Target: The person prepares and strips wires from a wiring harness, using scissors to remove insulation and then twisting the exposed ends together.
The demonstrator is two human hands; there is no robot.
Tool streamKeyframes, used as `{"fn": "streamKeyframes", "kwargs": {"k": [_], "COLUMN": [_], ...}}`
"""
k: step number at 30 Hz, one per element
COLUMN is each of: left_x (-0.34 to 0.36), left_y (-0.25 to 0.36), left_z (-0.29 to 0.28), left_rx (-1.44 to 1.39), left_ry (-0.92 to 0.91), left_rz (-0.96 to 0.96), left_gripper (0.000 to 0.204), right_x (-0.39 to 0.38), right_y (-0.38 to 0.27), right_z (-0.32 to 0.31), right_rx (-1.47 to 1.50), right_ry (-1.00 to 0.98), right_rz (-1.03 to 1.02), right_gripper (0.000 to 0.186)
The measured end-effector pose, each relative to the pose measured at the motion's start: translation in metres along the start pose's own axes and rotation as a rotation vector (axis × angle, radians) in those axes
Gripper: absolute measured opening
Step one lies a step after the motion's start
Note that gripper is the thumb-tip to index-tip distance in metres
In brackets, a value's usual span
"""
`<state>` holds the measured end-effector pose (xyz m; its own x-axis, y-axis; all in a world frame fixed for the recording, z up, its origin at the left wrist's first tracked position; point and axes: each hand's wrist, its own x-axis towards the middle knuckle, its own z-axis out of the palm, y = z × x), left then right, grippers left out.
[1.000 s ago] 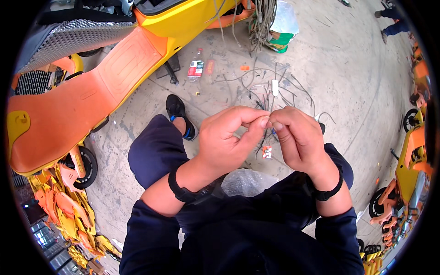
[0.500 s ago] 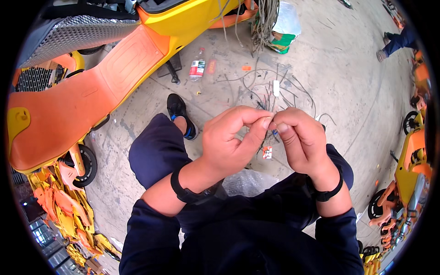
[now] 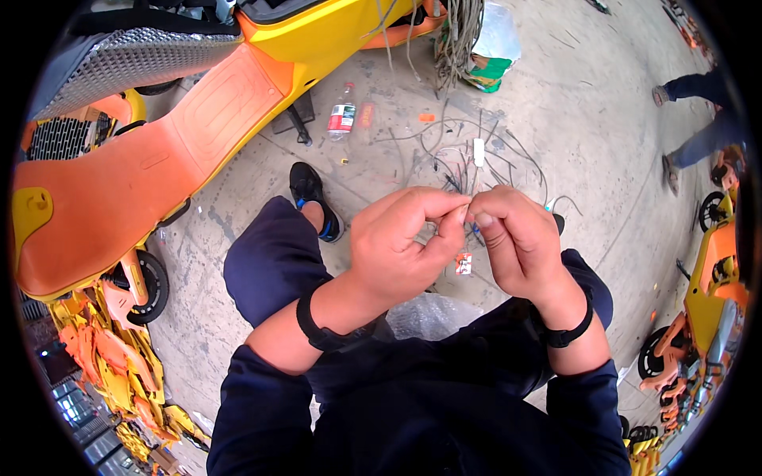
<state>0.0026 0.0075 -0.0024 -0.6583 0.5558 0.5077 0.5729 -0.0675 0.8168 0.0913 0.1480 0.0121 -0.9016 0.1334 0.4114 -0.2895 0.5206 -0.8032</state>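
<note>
**Left hand [image 3: 406, 232] and right hand [image 3: 517, 239] meet at the fingertips above loose wires [image 3: 462, 170]**

You hold your left hand with thumb and forefinger pinched together, their tips touching or almost touching those of your right hand, which is pinched the same way. You cannot tell from this view what, if anything, is gripped between them; it is too small and covered. The loose wires lie spread on the concrete floor [image 3: 611, 159] just beyond your fingers, with a white connector [image 3: 479, 152] among them.

Printed matter lies around you. A clear plastic bottle [image 3: 342, 117] on its side carries a red-and-white label, and a red, faintly printed patch [image 3: 365, 115] is just beside it. Near your hands, below the wires, sits a small red-and-white printed packet [image 3: 463, 264]. A green-and-white sack [image 3: 486, 73] stands by a hanging bundle of grey cables [image 3: 462, 40].

The yellow-and-orange scooter [image 3: 226, 115] fills the upper left. You wear a black band [image 3: 316, 327] on the left wrist and another [image 3: 568, 336] on the right. At the far right, another person's legs [image 3: 702, 89] show.
</note>
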Motion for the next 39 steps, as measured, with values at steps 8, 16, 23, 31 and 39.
{"fn": "streamKeyframes", "kwargs": {"k": [8,16,23,31,39], "left_x": [0.0,0.004,0.006,0.014,0.013], "left_y": [0.004,0.006,-0.009,-0.002,-0.004], "left_z": [-0.002,-0.002,-0.008,-0.013,-0.015], "left_rx": [-0.145,-0.347,-0.29,-0.097,-0.129], "left_ry": [-0.022,-0.124,-0.222,-0.175,-0.231], "left_rz": [-0.108,-0.161,-0.132,-0.042,-0.081], "left_gripper": [0.01,0.014,0.013,0.007,0.002], "right_x": [-0.002,-0.009,-0.005,0.002,0.002], "right_y": [-0.002,-0.002,-0.003,0.009,0.004], "right_z": [-0.002,-0.005,-0.013,-0.007,-0.003], "right_rx": [0.138,0.455,0.48,-0.047,-0.269], "right_ry": [-0.001,-0.038,-0.055,0.034,0.067], "right_rz": [0.08,0.316,0.339,-0.012,-0.037], "right_gripper": [0.008,0.011,0.011,0.009,0.016]}}
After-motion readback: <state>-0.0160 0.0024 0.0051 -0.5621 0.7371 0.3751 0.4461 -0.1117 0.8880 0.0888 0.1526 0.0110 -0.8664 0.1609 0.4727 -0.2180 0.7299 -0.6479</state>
